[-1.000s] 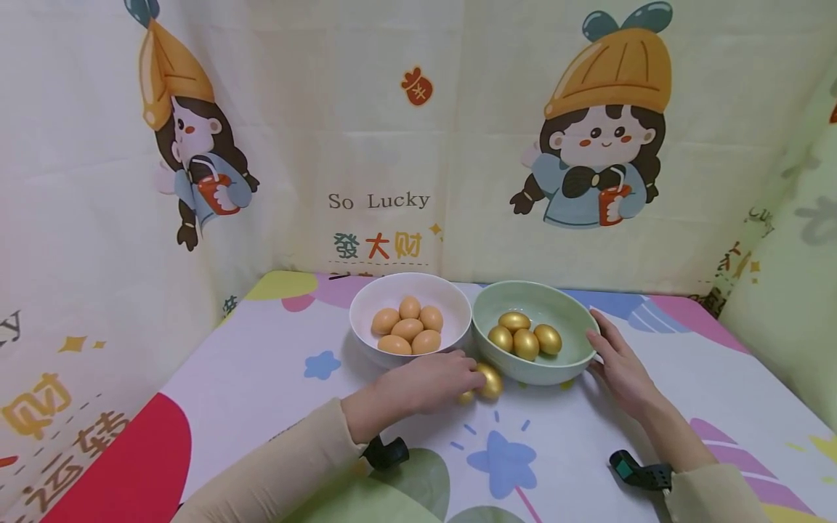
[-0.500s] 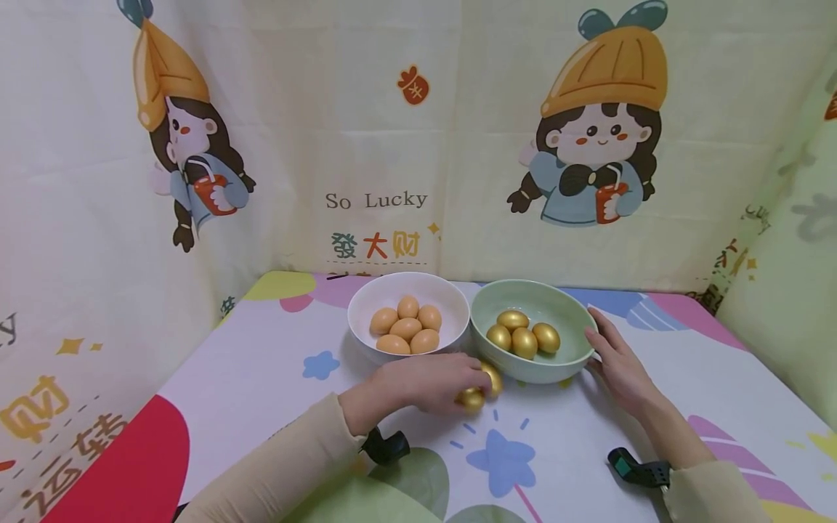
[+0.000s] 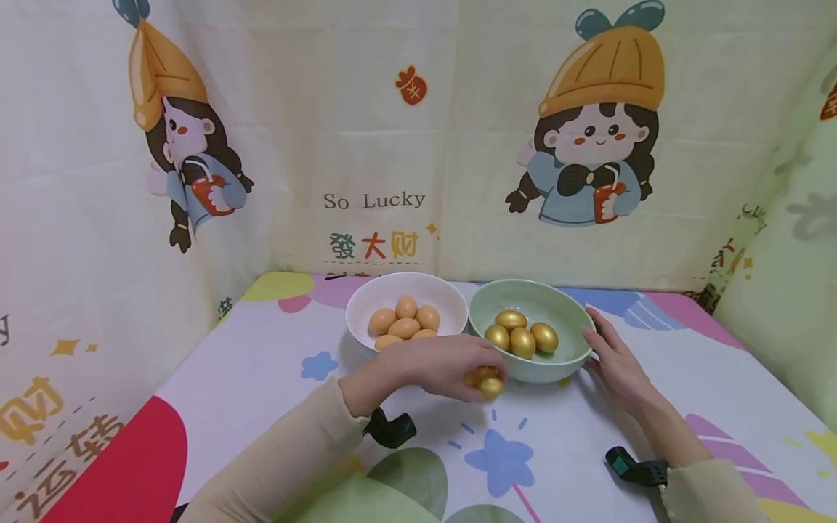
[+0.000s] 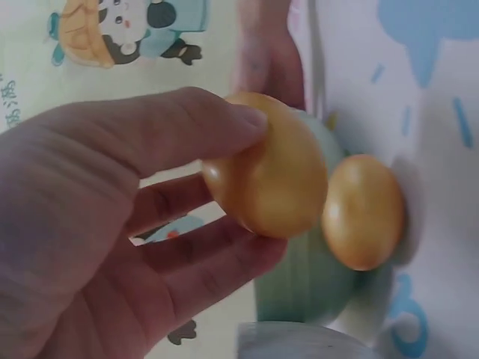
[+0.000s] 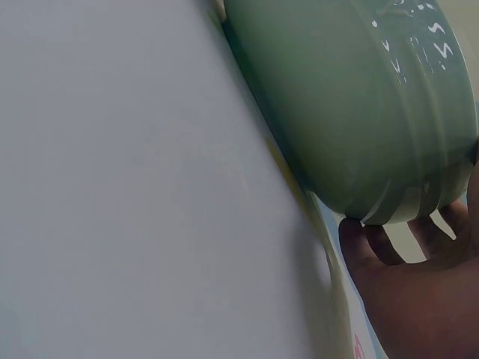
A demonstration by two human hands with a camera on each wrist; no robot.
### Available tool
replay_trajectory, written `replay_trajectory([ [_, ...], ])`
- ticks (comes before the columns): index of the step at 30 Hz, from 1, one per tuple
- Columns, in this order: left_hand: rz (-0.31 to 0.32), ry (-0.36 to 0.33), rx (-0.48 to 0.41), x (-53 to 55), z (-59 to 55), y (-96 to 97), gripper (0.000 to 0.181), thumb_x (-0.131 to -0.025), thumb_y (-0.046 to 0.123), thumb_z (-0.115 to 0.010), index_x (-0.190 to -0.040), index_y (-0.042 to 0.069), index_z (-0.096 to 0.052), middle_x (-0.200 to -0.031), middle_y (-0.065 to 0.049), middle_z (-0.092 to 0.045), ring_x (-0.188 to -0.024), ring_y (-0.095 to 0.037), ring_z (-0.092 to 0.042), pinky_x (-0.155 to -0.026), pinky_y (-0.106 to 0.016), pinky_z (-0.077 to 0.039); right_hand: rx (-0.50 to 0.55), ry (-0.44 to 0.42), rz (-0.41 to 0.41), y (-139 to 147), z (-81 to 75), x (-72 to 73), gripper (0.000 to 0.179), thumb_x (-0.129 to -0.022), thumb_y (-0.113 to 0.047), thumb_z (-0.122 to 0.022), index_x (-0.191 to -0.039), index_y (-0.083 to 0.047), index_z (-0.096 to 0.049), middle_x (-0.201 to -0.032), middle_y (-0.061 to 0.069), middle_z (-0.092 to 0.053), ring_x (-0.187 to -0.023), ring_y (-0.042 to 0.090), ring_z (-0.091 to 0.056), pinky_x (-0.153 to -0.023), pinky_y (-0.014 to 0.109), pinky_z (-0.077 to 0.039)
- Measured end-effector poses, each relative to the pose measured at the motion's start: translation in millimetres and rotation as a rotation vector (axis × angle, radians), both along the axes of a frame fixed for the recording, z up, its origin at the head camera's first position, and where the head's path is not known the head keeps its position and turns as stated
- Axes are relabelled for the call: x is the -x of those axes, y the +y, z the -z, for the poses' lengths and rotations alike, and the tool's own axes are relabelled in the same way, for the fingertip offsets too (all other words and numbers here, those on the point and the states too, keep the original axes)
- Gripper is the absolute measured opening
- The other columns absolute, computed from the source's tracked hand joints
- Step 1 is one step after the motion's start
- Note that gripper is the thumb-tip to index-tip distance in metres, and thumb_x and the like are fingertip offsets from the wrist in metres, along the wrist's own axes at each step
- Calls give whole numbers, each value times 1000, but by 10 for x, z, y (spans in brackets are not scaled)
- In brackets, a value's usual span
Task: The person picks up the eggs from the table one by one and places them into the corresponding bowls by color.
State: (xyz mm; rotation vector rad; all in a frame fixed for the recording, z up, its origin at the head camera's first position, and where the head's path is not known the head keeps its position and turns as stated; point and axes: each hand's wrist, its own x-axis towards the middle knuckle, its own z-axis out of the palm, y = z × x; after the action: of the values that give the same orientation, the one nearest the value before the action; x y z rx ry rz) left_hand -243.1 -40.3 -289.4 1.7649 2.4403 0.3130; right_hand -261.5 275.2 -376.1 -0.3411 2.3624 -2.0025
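Note:
My left hand (image 3: 445,367) pinches a golden egg (image 4: 273,176) between thumb and fingers, just in front of the two bowls. A second golden egg (image 4: 364,213) lies on the table close by, beside the green bowl. In the head view the two eggs overlap, partly covered by the fingers. My right hand (image 3: 621,370) holds the pale green bowl (image 3: 556,372) at its right side, fingertips against the rim and wall. Several golden eggs (image 3: 522,343) lie inside that bowl.
Left of the green bowl stands a white bowl (image 3: 356,323) with several brown eggs (image 3: 406,328), its front partly hidden by my left hand. A patterned cloth covers the table (image 3: 261,363). Behind it hangs a printed curtain (image 3: 294,145).
My left hand has picked a golden egg off the table and raised it slightly, moving up and to the right. My right hand stays at the green bowl.

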Motion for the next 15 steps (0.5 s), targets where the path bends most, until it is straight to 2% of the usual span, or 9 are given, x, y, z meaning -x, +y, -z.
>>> replay_trajectory([
  [3,12,-44,-34,42,-81,27,31,-84,14,-68,-113,14,-58,-103,7,-53,-94,-5,-47,-84,-12,-36,-6,-3,4,0,0,-7,68,-99,-43,-36,-151,-20,1,-155,5,7,-139,28,-5,-106,49,-18],
  [9,-2,-115,-110,167,-219,86,33,-85,11,-65,-117,13,-57,-112,6,-54,-100,-4,-47,-89,-17,-38,-10,0,7,4,-7,0,68,-99,-42,-36,-151,-19,0,-155,6,7,-138,28,-6,-106,41,-24],
  [15,-7,-100,-150,300,-304,181,34,-86,11,-64,-119,10,-56,-114,4,-54,-100,-6,-47,-87,-20,-40,7,5,4,-6,9,7,67,-99,-41,-37,-151,-18,-1,-155,7,6,-138,26,-7,-105,35,-26],
])
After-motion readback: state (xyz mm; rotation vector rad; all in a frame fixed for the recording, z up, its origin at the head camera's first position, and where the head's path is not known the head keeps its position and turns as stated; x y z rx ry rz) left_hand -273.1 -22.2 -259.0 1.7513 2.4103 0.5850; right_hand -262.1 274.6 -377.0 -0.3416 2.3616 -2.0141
